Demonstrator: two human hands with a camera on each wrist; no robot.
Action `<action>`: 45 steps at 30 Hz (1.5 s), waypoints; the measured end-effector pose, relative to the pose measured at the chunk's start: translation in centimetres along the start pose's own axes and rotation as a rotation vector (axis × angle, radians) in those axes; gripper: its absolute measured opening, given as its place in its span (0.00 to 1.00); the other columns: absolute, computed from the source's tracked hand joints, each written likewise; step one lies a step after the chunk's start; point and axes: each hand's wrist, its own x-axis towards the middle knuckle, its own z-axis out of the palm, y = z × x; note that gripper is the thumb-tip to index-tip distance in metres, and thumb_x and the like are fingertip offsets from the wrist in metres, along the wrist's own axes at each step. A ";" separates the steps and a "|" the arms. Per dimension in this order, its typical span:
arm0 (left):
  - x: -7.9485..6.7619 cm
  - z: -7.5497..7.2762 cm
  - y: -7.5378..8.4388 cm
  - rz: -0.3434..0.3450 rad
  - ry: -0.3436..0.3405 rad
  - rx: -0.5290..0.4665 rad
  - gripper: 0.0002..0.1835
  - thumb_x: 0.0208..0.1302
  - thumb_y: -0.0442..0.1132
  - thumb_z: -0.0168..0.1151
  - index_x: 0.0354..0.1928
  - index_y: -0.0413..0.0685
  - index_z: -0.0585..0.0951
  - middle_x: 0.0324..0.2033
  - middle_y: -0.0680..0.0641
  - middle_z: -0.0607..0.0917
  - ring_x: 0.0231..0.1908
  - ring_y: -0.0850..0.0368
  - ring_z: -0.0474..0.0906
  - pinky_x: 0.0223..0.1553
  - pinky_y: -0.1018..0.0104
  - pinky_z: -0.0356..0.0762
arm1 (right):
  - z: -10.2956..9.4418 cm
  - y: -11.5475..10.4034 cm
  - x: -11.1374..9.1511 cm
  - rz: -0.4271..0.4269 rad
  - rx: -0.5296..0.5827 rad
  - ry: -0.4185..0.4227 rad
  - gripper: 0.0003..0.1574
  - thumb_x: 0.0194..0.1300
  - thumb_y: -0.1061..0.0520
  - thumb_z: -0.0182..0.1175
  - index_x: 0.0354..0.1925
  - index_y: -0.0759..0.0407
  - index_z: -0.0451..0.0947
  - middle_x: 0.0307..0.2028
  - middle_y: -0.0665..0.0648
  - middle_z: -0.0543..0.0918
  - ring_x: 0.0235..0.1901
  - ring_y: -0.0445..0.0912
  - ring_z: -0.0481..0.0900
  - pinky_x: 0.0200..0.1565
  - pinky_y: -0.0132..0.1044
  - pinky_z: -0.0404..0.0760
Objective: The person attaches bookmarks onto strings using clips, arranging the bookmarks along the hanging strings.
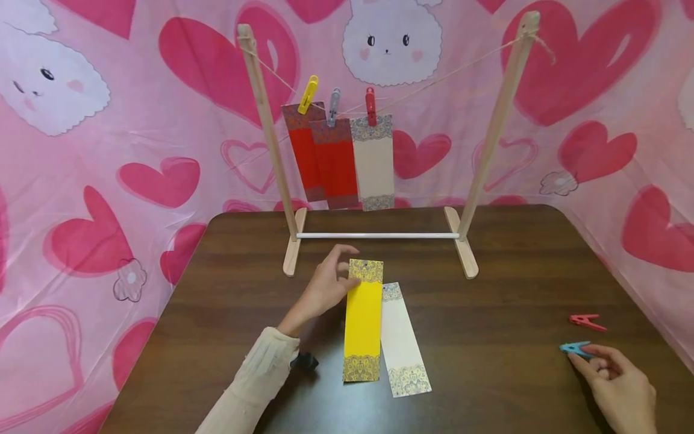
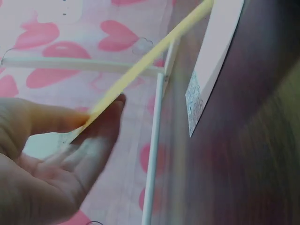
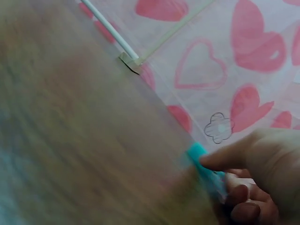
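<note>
My left hand (image 1: pixel 326 288) pinches a yellow bookmark-like card (image 1: pixel 363 319) near its patterned top end, thumb in front and fingers behind. In the left wrist view that card (image 2: pixel 140 65) shows edge-on, its near end between thumb and fingers. Partly beside and below it, a white card (image 1: pixel 405 343) with patterned ends lies on the table. At the right, my right hand (image 1: pixel 620 383) pinches a blue clothespin (image 1: pixel 576 348) between thumb and forefinger; the right wrist view shows the clothespin (image 3: pixel 206 171) blurred. Just beyond it lies a red clothespin (image 1: pixel 587 322) on the table.
A wooden rack (image 1: pixel 501 120) with a white crossbar (image 1: pixel 379 235) stands at the table's back. From its sagging string hang two red cards (image 1: pixel 336 163) and a whitish card (image 1: pixel 374 163), held by yellow (image 1: pixel 308 94), grey (image 1: pixel 333 107) and red (image 1: pixel 371 106) clothespins.
</note>
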 end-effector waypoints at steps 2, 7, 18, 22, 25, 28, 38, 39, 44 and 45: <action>0.0 0.1 0.1 0.026 0.028 -0.052 0.26 0.65 0.28 0.64 0.61 0.52 0.68 0.42 0.43 0.86 0.31 0.53 0.84 0.39 0.63 0.84 | 0.1 0.1 -0.1 0.044 0.011 0.061 0.19 0.61 0.42 0.70 0.38 0.55 0.81 0.20 0.42 0.70 0.22 0.34 0.65 0.34 0.32 0.59; 0.0 0.0 0.4 0.098 0.082 -0.127 0.22 0.65 0.28 0.64 0.59 0.50 0.71 0.39 0.44 0.86 0.35 0.51 0.85 0.44 0.60 0.85 | 0.3 0.3 -0.1 0.038 0.055 0.132 0.11 0.59 0.49 0.72 0.32 0.54 0.85 0.31 0.28 0.67 0.32 0.25 0.60 0.39 0.29 0.60; -0.3 -1.0 1.4 0.161 0.132 -0.186 0.25 0.66 0.29 0.64 0.63 0.45 0.70 0.27 0.39 0.78 0.20 0.55 0.69 0.28 0.71 0.71 | 0.5 0.4 0.3 -0.146 0.042 0.081 0.28 0.60 0.55 0.72 0.53 0.66 0.75 0.35 0.19 0.64 0.32 0.15 0.60 0.33 0.17 0.63; -0.4 -1.1 1.8 0.195 0.125 -0.215 0.26 0.65 0.27 0.64 0.63 0.44 0.69 0.24 0.40 0.75 0.17 0.57 0.62 0.24 0.70 0.65 | 0.5 0.2 0.4 -0.078 0.007 0.092 0.34 0.60 0.51 0.72 0.59 0.67 0.76 0.48 0.45 0.79 0.29 0.11 0.58 0.37 0.18 0.60; -0.4 -1.1 2.0 0.198 0.158 -0.170 0.22 0.64 0.29 0.66 0.59 0.43 0.72 0.27 0.43 0.81 0.22 0.59 0.73 0.29 0.71 0.74 | 0.7 0.1 0.3 -0.020 -0.001 0.107 0.35 0.58 0.49 0.73 0.57 0.69 0.78 0.63 0.58 0.74 0.28 0.08 0.57 0.41 0.17 0.56; -0.5 -1.0 2.2 0.211 0.218 -0.087 0.15 0.63 0.31 0.68 0.50 0.41 0.78 0.28 0.45 0.83 0.29 0.57 0.80 0.37 0.68 0.82 | 0.7 0.0 0.3 0.008 0.035 0.130 0.32 0.58 0.47 0.73 0.53 0.67 0.82 0.54 0.37 0.77 0.27 0.09 0.61 0.40 0.14 0.57; -0.8 -0.7 1.9 0.395 0.247 0.026 0.07 0.68 0.33 0.64 0.46 0.46 0.78 0.33 0.50 0.84 0.31 0.59 0.80 0.37 0.66 0.83 | 1.0 -0.7 -0.1 0.059 0.304 0.211 0.13 0.64 0.56 0.68 0.47 0.49 0.82 0.23 0.19 0.73 0.24 0.17 0.72 0.28 0.13 0.67; -0.9 -0.6 1.9 0.416 0.244 0.044 0.08 0.68 0.33 0.64 0.46 0.46 0.78 0.33 0.50 0.84 0.31 0.59 0.81 0.37 0.67 0.83 | 1.1 -0.9 -0.2 0.054 0.343 0.215 0.15 0.62 0.60 0.69 0.48 0.51 0.82 0.23 0.21 0.75 0.24 0.18 0.74 0.29 0.13 0.69; -1.0 -0.2 2.4 0.525 0.234 0.146 0.08 0.67 0.32 0.64 0.46 0.45 0.79 0.34 0.50 0.85 0.33 0.61 0.81 0.38 0.68 0.83 | 1.8 -1.5 -0.3 -0.033 0.743 0.241 0.27 0.49 0.80 0.69 0.50 0.77 0.80 0.29 0.42 0.88 0.29 0.31 0.84 0.33 0.18 0.79; -1.1 -0.1 2.5 0.538 0.233 0.157 0.08 0.67 0.32 0.64 0.46 0.45 0.79 0.34 0.50 0.85 0.33 0.61 0.81 0.38 0.68 0.82 | 1.8 -1.5 -0.4 -0.070 0.820 0.244 0.27 0.48 0.82 0.68 0.50 0.81 0.78 0.31 0.46 0.89 0.29 0.33 0.85 0.33 0.20 0.80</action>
